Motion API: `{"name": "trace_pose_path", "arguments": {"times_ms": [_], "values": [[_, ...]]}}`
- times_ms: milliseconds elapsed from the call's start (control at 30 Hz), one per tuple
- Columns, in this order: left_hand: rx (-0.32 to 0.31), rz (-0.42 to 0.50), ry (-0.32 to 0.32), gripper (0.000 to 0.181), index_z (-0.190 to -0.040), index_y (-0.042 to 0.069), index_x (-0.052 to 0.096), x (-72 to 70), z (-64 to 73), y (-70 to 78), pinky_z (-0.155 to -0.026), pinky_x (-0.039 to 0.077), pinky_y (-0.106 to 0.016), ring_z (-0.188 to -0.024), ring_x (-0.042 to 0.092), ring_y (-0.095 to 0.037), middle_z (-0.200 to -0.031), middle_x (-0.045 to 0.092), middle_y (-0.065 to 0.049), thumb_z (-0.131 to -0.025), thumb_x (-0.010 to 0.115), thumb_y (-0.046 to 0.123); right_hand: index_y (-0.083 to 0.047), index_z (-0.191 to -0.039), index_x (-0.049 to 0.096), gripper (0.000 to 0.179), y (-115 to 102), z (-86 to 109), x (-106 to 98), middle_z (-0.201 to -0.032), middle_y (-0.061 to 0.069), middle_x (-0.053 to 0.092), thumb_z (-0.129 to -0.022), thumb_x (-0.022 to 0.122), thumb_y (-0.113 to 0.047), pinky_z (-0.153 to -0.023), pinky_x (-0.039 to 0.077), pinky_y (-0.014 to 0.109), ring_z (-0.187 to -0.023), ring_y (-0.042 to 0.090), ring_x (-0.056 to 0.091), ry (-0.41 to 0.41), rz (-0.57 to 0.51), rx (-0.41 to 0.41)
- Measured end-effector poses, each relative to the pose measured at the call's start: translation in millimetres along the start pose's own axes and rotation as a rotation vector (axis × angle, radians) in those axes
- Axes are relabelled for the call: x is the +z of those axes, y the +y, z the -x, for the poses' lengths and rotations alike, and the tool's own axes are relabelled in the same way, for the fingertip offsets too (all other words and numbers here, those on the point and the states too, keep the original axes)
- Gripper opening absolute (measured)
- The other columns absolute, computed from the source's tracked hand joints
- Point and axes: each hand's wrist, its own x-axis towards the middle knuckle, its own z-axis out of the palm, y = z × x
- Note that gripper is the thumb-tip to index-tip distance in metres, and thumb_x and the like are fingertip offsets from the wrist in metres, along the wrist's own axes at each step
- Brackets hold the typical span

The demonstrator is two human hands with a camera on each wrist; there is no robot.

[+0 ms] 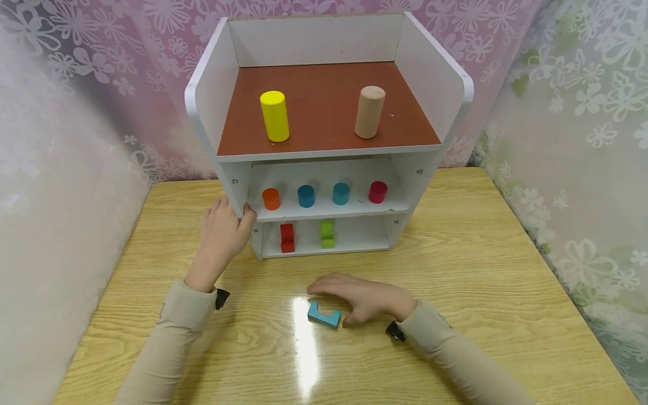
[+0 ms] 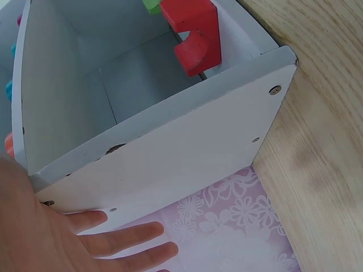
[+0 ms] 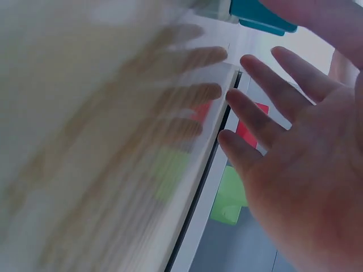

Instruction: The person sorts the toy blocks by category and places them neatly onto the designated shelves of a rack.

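Note:
A white toy shelf (image 1: 324, 216) stands on the wooden table. My left hand (image 1: 223, 230) holds its left side panel, the thumb at the front edge and the straight fingers (image 2: 122, 241) along the outer side in the left wrist view. A blue block (image 1: 324, 316) with a curved notch lies on the table before the shelf. My right hand (image 1: 364, 298) hovers around it, fingers spread beyond it and thumb near its right end. In the right wrist view the teal-blue block (image 3: 264, 17) appears beside the thumb; contact cannot be told.
On the brown top stand a yellow cylinder (image 1: 275, 116) and a plain wooden cylinder (image 1: 370, 112). The middle shelf holds an orange (image 1: 271, 199), two blue and a crimson short cylinder (image 1: 377, 192). Below stand a red notched block (image 1: 287, 238) and a green one (image 1: 327, 234). Floral curtains hang around.

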Motion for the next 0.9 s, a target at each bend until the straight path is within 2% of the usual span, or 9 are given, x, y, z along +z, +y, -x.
{"name": "trace_pose_path", "arguments": {"times_ms": [200,300,367,700,900], "values": [[-0.003,-0.005,-0.017,0.036,-0.115,0.009,0.051,-0.9,0.0,0.9,-0.084,0.035,-0.054,-0.099,0.047,-0.037,-0.103,0.055,-0.011,-0.094,0.033,0.033,-0.022,-0.143,0.038,0.086,-1.4,-3.8,1.8,-0.148,-0.007,0.033,-0.067,0.071,0.001,-0.11,0.025,0.042,-0.139,0.018,0.023,0.003,0.01,-0.038],[-0.005,-0.005,-0.02,0.036,-0.114,0.009,0.051,-1.1,0.2,0.9,-0.085,0.034,-0.054,-0.099,0.047,-0.037,-0.103,0.055,-0.011,-0.094,0.033,0.033,-0.022,-0.138,0.043,0.079,-1.7,-4.9,2.5,-0.147,-0.008,0.035,-0.067,0.071,0.0,-0.11,0.025,0.043,-0.139,0.02,0.024,0.006,0.022,-0.047],[-0.005,-0.004,-0.018,0.034,-0.112,0.01,0.051,-1.1,0.5,0.9,-0.084,0.034,-0.054,-0.097,0.047,-0.037,-0.101,0.055,-0.011,-0.094,0.033,0.033,-0.022,-0.135,0.046,0.075,-1.8,-5.5,2.8,-0.145,-0.009,0.036,-0.068,0.072,-0.002,-0.109,0.026,0.042,-0.138,0.018,0.026,0.011,0.035,-0.049],[-0.004,0.004,-0.021,0.042,-0.122,0.009,0.051,-1.2,1.1,1.0,-0.085,0.034,-0.054,-0.102,0.047,-0.038,-0.11,0.056,-0.013,-0.094,0.032,0.034,-0.019,-0.13,0.05,0.068,-3.7,-7.2,2.0,-0.136,-0.008,0.045,-0.067,0.074,-0.009,-0.105,0.032,0.036,-0.129,0.009,0.036,0.057,0.048,-0.064],[0.002,0.005,-0.016,0.042,-0.124,0.01,0.05,-1.3,0.9,1.5,-0.086,0.034,-0.054,-0.1,0.047,-0.037,-0.112,0.056,-0.012,-0.094,0.033,0.034,-0.023,-0.128,0.05,0.066,-6.4,-4.0,1.8,-0.13,-0.012,0.046,-0.068,0.074,-0.011,-0.102,0.035,0.034,-0.123,0.007,0.039,0.064,0.058,-0.02]]}}
